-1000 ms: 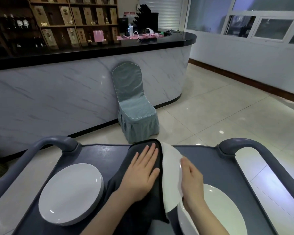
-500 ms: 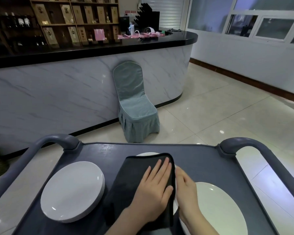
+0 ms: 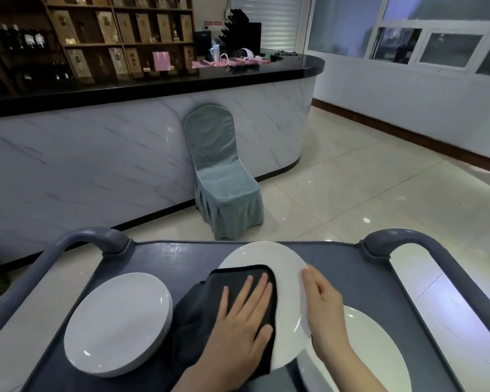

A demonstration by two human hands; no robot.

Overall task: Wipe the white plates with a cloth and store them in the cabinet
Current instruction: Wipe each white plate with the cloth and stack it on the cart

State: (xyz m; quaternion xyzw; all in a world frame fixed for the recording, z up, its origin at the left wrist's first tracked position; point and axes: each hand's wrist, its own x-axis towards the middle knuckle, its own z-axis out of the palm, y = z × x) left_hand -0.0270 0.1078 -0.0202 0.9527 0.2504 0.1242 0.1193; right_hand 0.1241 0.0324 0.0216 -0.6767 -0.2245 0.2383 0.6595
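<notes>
Your left grip lies flat with straight fingers and presses the dark cloth onto the white plate; it closes around nothing. Your right grip holds this plate at its right rim, with the fingers curled at the edge. The plate seems lifted and tilted, and its near part is above the right stack, so only this one rim hold steadies it. If you press too hard with the cloth, I think the plate can turn out of the fingers, strike the stack below and chip. Part of the cloth hangs off the plate toward the left stack and could drag there. Both stacks sit on the grey cart. No cabinet is visible in this view.
</notes>
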